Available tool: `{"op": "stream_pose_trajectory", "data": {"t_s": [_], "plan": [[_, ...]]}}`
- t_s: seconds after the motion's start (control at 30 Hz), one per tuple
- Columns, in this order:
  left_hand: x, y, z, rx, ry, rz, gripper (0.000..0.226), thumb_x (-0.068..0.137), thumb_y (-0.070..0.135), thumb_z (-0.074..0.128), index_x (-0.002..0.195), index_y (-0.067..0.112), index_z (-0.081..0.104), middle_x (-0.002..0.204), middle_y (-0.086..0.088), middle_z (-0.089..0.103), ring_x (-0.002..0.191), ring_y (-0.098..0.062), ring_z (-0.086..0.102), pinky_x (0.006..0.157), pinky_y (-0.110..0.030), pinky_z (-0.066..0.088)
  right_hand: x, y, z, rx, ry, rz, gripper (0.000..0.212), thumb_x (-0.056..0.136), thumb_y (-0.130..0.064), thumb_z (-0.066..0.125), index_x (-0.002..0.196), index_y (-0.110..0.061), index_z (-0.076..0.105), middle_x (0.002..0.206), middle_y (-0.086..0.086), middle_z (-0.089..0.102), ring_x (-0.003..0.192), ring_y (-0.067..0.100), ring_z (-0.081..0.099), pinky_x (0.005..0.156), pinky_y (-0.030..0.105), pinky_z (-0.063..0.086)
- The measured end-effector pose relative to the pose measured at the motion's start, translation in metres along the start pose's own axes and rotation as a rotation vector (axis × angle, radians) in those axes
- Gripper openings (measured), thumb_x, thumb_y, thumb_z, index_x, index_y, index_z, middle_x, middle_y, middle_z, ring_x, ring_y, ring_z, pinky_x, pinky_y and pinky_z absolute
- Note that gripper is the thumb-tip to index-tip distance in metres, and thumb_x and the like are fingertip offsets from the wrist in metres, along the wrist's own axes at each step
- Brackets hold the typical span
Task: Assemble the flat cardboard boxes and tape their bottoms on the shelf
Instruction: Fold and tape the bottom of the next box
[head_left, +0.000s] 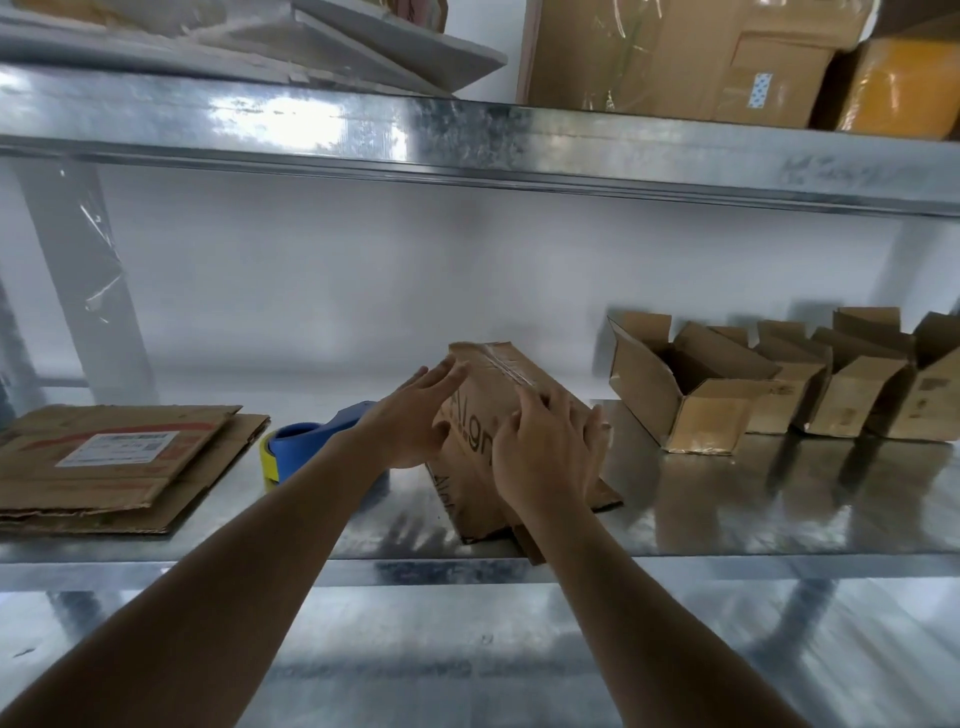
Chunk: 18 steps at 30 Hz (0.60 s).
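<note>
Both hands are on the cardboard box (480, 410) at the centre of the frame, which sits upside down on the metal shelf (727, 519) with its taped bottom facing up and a strip of clear tape (506, 364) running along the seam. The left hand (415, 415) lies against the box's left face, fingers straight and spread wide, gripping nothing. The right hand (545, 452) presses on the near end of the top, fingers only loosely bent over the edge, palm down. Flaps of the box splay out on the shelf below the right wrist. Just left of the box, partly behind the left forearm, sits a blue tape dispenser (306, 441) with a yellow roll. At the left edge lies a stack of flat cardboard boxes (114, 462), the top one carrying a white label. At the right, a row of assembled boxes (779, 395) stands open-topped. On the upper shelf, top right, bigger cartons (675, 57) are stored
</note>
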<state>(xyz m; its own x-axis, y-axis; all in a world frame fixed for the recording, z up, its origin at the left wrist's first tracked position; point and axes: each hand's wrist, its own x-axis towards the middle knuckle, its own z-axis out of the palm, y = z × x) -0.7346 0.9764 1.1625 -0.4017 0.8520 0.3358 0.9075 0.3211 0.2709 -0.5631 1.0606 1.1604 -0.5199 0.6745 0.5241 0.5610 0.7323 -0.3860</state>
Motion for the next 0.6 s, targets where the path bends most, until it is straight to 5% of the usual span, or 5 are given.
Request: {"op": "stream_pose_trajectory", "data": {"t_s": [0.13,0.27,0.4,0.6], "plan": [[0.005,0.008,-0.003,-0.009,-0.033,-0.026,0.084,0.105,0.018,0.056,0.165,0.031,-0.001,0.172,0.008,-0.009,0.159,-0.019,-0.006,0.13,-0.042,0.011,0.006,0.022,-0.009,0.103,0.026,0.031,0.044,0.102,-0.023,0.04,0.141,-0.03,0.058,0.143,-0.002,0.06,0.143,0.022,0.045,0.129,0.055,0.003],[0.007,0.017,-0.004,-0.004,-0.006,0.005,0.083,0.104,0.016,0.056,0.165,0.03,0.001,0.172,0.008,-0.007,0.16,-0.019,-0.002,0.127,-0.034,0.008,0.007,0.033,-0.016,-0.091,0.07,-0.069,0.049,0.101,-0.027,0.047,0.149,-0.027,0.044,0.134,-0.003,0.067,0.129,0.021,0.059,0.128,0.058,0.011],[0.008,0.022,-0.006,-0.016,0.019,0.02,0.079,0.104,0.014,0.057,0.166,0.025,0.007,0.174,0.004,-0.001,0.16,-0.018,0.004,0.126,-0.03,0.01,0.008,0.027,-0.021,-0.219,-0.101,-0.128,0.056,0.103,-0.054,0.052,0.151,-0.027,0.042,0.153,0.006,0.047,0.14,0.031,0.046,0.122,0.051,0.031],[0.007,0.0,-0.004,-0.112,0.096,-0.058,0.057,0.108,0.038,0.046,0.162,0.036,0.027,0.172,0.011,0.011,0.156,-0.015,0.024,0.121,-0.036,0.032,0.014,0.041,-0.043,-0.149,-0.127,-0.143,0.043,0.101,-0.031,0.064,0.142,-0.034,0.057,0.146,-0.006,0.053,0.14,0.026,0.043,0.127,0.051,0.022]]}}
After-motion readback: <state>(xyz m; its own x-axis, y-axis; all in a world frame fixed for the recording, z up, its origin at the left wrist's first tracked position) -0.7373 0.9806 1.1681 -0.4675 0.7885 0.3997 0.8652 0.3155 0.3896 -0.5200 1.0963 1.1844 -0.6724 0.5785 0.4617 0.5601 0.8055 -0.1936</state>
